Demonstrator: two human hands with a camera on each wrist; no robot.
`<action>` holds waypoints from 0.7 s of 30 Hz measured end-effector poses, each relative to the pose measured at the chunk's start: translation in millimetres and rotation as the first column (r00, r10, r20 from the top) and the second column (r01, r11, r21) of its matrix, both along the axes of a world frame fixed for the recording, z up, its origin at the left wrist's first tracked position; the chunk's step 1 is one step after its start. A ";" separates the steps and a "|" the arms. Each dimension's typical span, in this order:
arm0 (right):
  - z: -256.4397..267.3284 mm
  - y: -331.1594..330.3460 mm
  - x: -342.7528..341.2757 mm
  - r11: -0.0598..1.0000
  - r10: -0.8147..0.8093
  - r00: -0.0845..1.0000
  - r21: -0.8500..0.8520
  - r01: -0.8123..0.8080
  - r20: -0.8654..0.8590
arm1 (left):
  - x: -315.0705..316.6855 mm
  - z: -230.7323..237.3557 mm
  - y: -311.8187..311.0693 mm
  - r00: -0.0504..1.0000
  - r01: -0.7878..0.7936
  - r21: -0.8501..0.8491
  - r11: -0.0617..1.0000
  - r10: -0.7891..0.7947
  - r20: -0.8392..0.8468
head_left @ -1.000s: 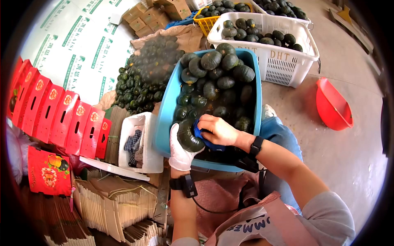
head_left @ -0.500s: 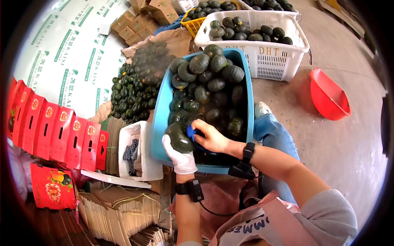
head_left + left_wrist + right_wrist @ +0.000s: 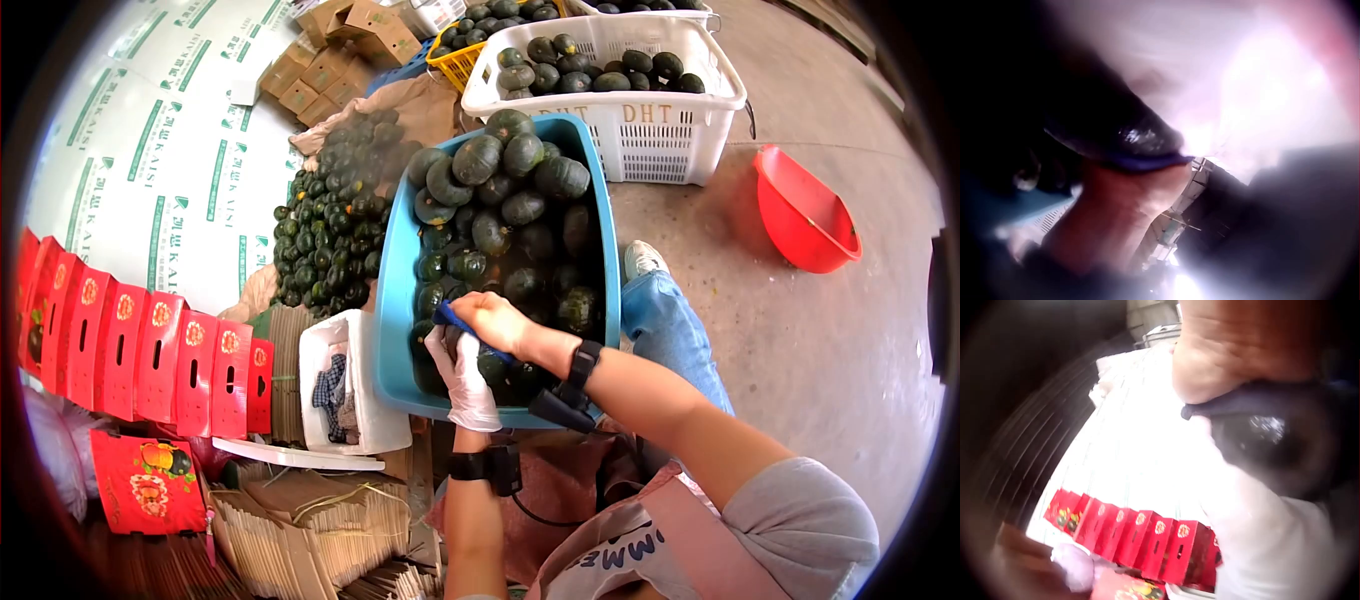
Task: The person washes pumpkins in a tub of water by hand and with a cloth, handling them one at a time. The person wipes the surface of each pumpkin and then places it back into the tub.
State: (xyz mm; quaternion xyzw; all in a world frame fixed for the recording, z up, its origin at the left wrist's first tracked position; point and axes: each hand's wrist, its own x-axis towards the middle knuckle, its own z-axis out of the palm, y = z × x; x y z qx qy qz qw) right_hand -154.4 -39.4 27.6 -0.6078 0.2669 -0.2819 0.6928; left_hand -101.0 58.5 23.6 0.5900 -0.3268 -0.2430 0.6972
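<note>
Glossy dark squash [image 3: 1263, 440] in left hand [image 3: 468, 388], blue cloth [image 3: 446, 314] against its skin, under right hand [image 3: 493, 319]

"DHT" stood twice on the white crate [image 3: 660, 150]; green "KAISI" — with the characters 凯思 — was repeated across the sheet [image 3: 75, 190]. The shirt [image 3: 805, 510] showed "MME" — any neighbouring letters were unclear.

Floor [image 3: 720, 240] grey and smooth-looking, paler sheen at lower right of head view. White sheeting [image 3: 80, 190] with green print fills the upper left, red cartons [image 3: 163, 390] lined along its lower edge, brown boxes [image 3: 325, 70] stacked by its right edge. Right wrist view: dark ribbed surface [image 3: 1041, 437] beside overexposed white.
</note>
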 end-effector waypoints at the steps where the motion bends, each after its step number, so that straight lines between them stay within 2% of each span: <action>1: 0.0 -11.7 -2.7 0.976 0.131 0.991 0.174 -0.132 0.013 | 1.2 1.5 4.9 0.995 0.056 0.041 0.998 -0.060 0.081; 2: -0.1 -21.1 -12.2 0.968 0.233 0.972 -0.101 -0.229 0.024 | -0.4 7.7 6.9 0.987 0.095 0.033 0.995 -0.099 0.130; 3: -0.9 -22.8 -19.1 0.963 0.267 0.960 -0.058 -0.263 0.081 | -2.2 14.9 11.1 0.974 0.133 0.030 0.991 -0.136 0.178; 4: -1.3 -19.0 -22.0 0.925 0.247 0.929 0.218 -0.311 0.275 | -13.9 25.0 12.1 0.984 0.144 -0.083 0.986 -0.152 -0.093; 5: -3.2 -14.6 -22.3 0.798 0.170 0.878 0.460 -0.389 0.448 | -18.9 27.7 12.6 0.966 0.126 -0.181 0.975 -0.163 -0.203; 6: -12.1 -12.7 -17.6 0.809 0.146 0.876 0.454 -0.373 0.459 | -19.5 25.3 10.5 0.937 0.046 -0.219 0.975 -0.118 -0.330; 7: 11.1 -1.4 -25.2 0.729 0.065 0.891 0.589 -0.350 0.449 | -16.6 21.0 6.8 0.888 -0.045 -0.250 0.967 -0.076 -0.454; 8: 7.6 4.1 -20.6 0.821 0.042 0.900 0.499 -0.279 0.434 | -8.5 12.8 -0.6 0.794 -0.155 -0.286 0.945 -0.053 -0.606; 9: 4.0 9.6 -17.5 0.895 0.019 0.906 0.396 -0.204 0.424 | -1.6 5.0 -6.9 0.733 -0.206 -0.324 0.923 -0.073 -0.676; 11: 3.8 27.6 -17.2 0.980 -0.062 0.938 0.197 -0.007 0.342 | 0.9 2.4 -13.3 0.861 -0.177 -0.371 0.912 -0.039 -0.508; 12: -12.1 31.0 -14.5 0.957 -0.027 0.936 0.279 -0.077 0.352 | 0.9 0.9 -16.8 0.954 -0.296 -0.279 0.914 0.268 -0.134; 13: -8.6 39.1 -15.9 0.926 -0.083 0.915 0.369 -0.076 0.396 | 1.5 4.5 -19.5 0.946 -0.301 -0.248 0.921 0.320 0.042; 15: -13.4 38.3 -13.7 0.996 -0.071 0.962 0.065 0.055 0.264 | 14.1 -1.5 -25.3 0.785 -0.387 -0.226 0.894 0.448 0.428; 16: -5.6 34.5 -17.2 0.991 -0.050 0.933 0.136 0.001 0.356 | 11.0 -0.4 -23.7 0.815 -0.354 -0.225 0.908 0.417 0.401; 17: 8.4 29.5 -23.4 0.978 -0.037 0.895 0.199 -0.059 0.445 | -8.6 22.3 -12.9 0.901 -0.280 -0.170 0.945 0.320 0.294; 18: 22.0 26.1 -28.6 0.968 -0.053 0.881 0.242 -0.071 0.470 | -2.3 19.4 -5.4 0.924 -0.170 -0.201 0.965 0.227 0.309; 19: 25.2 19.8 -29.9 0.824 -0.147 0.800 0.519 -0.226 0.582 | 7.9 18.4 -0.3 0.935 -0.059 -0.226 0.972 0.133 0.328; 20: 34.7 11.7 -36.7 0.724 -0.169 0.819 0.633 -0.274 0.548 | 1.2 39.5 4.4 0.998 -0.043 -0.327 0.944 0.058 0.037; 21: 41.5 5.8 -42.2 0.599 -0.185 0.840 0.736 -0.315 0.510 | -1.3 53.7 3.8 0.993 -0.026 -0.285 0.958 -0.008 -0.117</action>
